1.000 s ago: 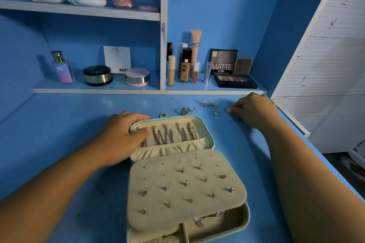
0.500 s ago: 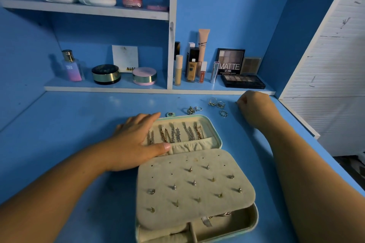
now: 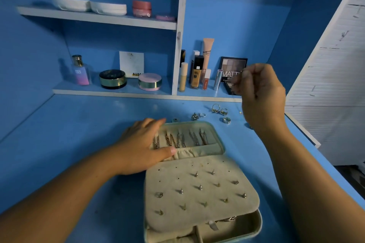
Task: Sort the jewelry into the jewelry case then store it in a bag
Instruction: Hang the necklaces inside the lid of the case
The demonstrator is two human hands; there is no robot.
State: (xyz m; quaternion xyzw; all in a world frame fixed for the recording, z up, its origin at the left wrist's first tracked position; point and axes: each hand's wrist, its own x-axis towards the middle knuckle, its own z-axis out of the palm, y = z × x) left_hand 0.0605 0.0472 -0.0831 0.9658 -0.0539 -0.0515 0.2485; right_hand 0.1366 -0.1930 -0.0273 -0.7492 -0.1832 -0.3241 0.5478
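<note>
A blue desk (image 3: 79, 134) fills the view, with white shelves (image 3: 98, 18) at its back holding bottles, tubes and compacts (image 3: 197, 73). The jewelry case (image 3: 219, 138) lies open on the middle of the desk, its lid on the far side and its base nearest the person. The left hand (image 3: 142, 144) rests flat on the lid's left edge, fingers straight, thumb on the gathered pocket. The right hand (image 3: 260, 92) hangs raised over the desk's right side, fingers curled, its fingertips pinching a tiny piece (image 3: 236, 83) too blurred to name. A padded panel (image 3: 169, 179) covers the base and carries rows of studs (image 3: 200, 187). Chains (image 3: 179, 138) hang in the lid. Loose rings (image 3: 217, 108) lie on the desk just beyond the case.
</note>
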